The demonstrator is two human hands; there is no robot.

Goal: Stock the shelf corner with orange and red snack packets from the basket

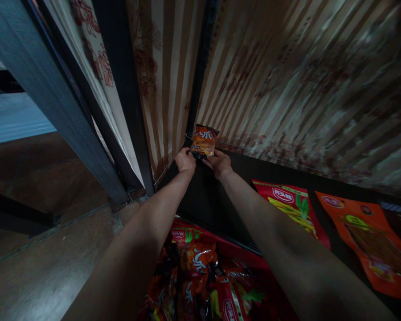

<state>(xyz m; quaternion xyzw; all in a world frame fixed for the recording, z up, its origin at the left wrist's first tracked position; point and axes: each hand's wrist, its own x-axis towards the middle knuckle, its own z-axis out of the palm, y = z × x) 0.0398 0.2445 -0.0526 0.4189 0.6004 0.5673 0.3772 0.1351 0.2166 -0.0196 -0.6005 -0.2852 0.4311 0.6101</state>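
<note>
At the back corner of a black shelf (207,200), an orange and black snack bag (204,140) leans upright near the striped curtain. My left hand (185,161) grips its lower left corner, and my right hand (219,162) pinches its lower right corner. Further right on the shelf lie a red snack bag (292,205) with green and yellow print and an orange snack bag (374,240). Below the shelf edge, between my forearms, a red container holds several bags, among them an orange and black one (198,258).
Striped, patterned curtains (270,80) hang behind and left of the shelf. A dark metal post (128,89) and a grey-blue beam (60,98) rise at the left. Tiled floor (70,249) shows at the lower left.
</note>
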